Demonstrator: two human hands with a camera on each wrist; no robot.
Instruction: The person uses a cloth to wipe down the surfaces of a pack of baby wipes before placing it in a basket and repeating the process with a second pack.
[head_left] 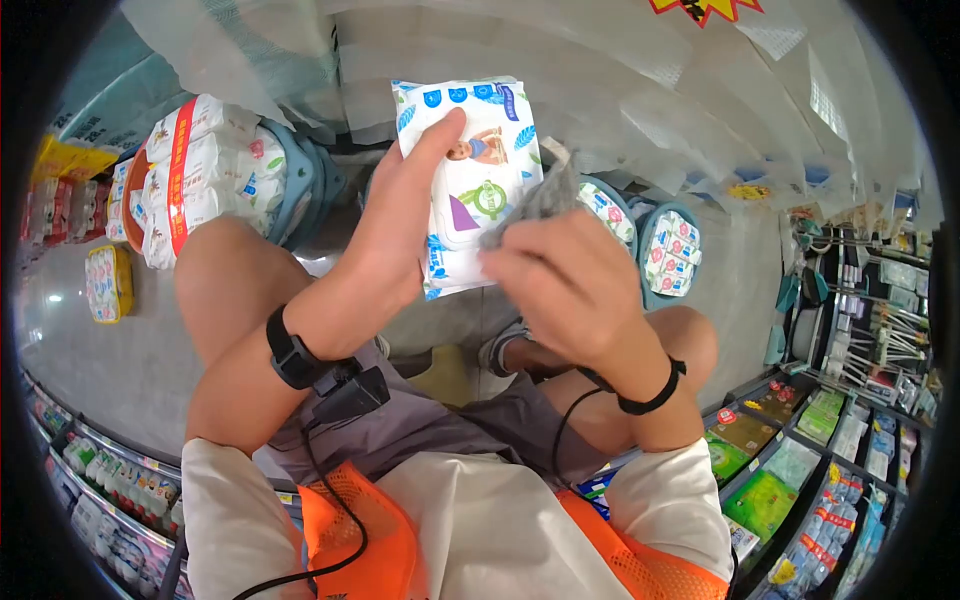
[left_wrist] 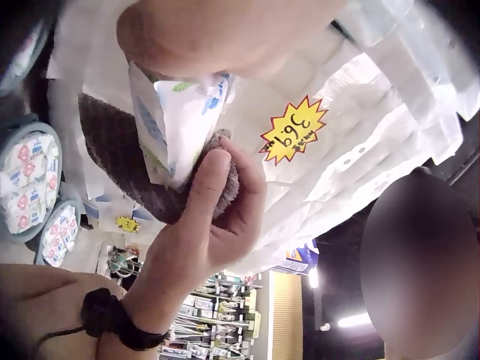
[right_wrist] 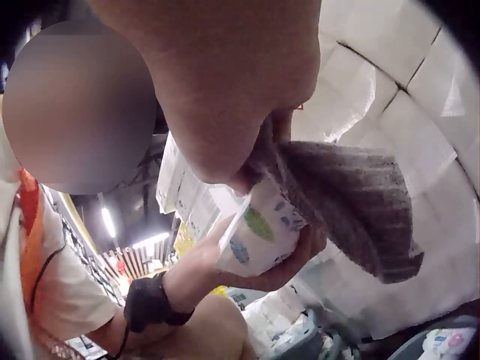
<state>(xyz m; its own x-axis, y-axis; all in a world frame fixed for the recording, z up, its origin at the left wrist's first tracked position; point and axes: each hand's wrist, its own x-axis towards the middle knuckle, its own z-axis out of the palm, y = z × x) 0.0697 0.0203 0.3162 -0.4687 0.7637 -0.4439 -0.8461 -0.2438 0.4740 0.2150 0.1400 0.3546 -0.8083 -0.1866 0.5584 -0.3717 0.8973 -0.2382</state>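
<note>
A white pack of wet wipes (head_left: 485, 130) with blue and green print stands tilted in front of the person's chest. The left hand (head_left: 400, 215) grips it along its left side, thumb lying across the front. A grey cloth (head_left: 548, 198) is pinched in the right hand (head_left: 575, 285) at the pack's lower right edge. From the right wrist, the ribbed cloth (right_wrist: 360, 206) hangs loosely past the end of the pack (right_wrist: 259, 229). In the left wrist view, the right thumb and fingers (left_wrist: 210, 187) close on a bunched part of the cloth beside the pack.
Blue tubs (head_left: 300, 180) piled with white packs (head_left: 215, 170) stand at the left, and another tub (head_left: 645, 285) stands at the right. A yellow-edged pack (head_left: 108, 285) sits on the floor. Plastic-wrapped stock (head_left: 610, 90) lies ahead; store shelves (head_left: 800, 460) line the right.
</note>
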